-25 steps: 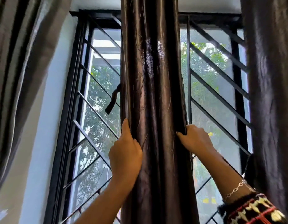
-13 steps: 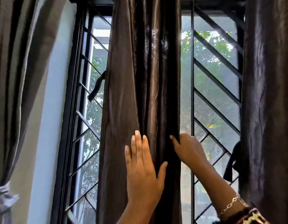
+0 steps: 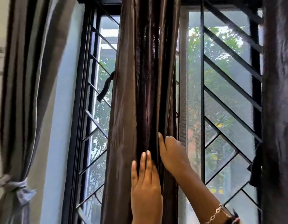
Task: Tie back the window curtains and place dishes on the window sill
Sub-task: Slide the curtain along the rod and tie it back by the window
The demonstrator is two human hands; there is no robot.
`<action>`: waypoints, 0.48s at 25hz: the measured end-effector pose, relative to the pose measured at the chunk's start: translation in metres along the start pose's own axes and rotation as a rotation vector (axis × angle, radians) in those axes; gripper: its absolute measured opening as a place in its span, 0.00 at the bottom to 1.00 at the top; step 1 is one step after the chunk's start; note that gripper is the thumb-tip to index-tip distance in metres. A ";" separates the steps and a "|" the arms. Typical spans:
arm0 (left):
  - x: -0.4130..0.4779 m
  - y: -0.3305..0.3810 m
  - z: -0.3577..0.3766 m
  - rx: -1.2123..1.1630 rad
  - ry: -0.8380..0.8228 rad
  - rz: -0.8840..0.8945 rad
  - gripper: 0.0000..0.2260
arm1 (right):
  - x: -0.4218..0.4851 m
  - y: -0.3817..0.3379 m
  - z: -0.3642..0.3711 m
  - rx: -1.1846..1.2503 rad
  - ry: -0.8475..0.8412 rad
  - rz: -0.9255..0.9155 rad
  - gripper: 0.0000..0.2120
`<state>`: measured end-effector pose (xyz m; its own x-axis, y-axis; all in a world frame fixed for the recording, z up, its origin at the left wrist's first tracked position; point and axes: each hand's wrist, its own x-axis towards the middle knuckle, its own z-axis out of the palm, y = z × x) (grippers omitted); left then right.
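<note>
A dark brown satin curtain (image 3: pixel 133 94) hangs gathered in front of the middle of the window. My left hand (image 3: pixel 145 188) lies flat on its front folds with straight fingers pointing up. My right hand (image 3: pixel 171 152) grips the curtain's right edge, thumb on the front and fingers hidden behind the fabric. A dark tie strap (image 3: pixel 105 87) dangles from the grille to the left of the curtain. No dishes and no sill are in view.
A black window grille (image 3: pixel 227 88) with slanted bars covers the panes. A grey curtain (image 3: pixel 27 97) at the left is bound by a grey tie (image 3: pixel 17 185). Another dark curtain (image 3: pixel 279 110) hangs at the right edge, with a dark strap (image 3: pixel 255 168) beside it.
My left hand left the curtain's left edge and now lies flat on its front, nearer my right hand. The curtain's left side has loosened and spread. The view has tilted and shifted.
</note>
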<state>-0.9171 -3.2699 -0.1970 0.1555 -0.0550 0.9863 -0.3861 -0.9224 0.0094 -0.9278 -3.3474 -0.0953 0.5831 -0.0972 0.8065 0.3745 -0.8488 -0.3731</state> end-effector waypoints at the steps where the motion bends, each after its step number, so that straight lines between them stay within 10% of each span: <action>1: 0.000 -0.001 0.000 0.023 -0.008 0.006 0.19 | -0.001 -0.003 0.001 0.036 -0.002 0.006 0.25; 12: -0.001 -0.016 -0.007 -0.184 -0.117 -0.076 0.22 | 0.002 -0.003 0.014 -0.164 0.088 -0.010 0.22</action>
<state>-0.9178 -3.2523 -0.1971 0.2910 -0.0415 0.9558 -0.5267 -0.8410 0.1238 -0.9172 -3.3380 -0.0991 0.5124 -0.1271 0.8493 0.2534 -0.9226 -0.2910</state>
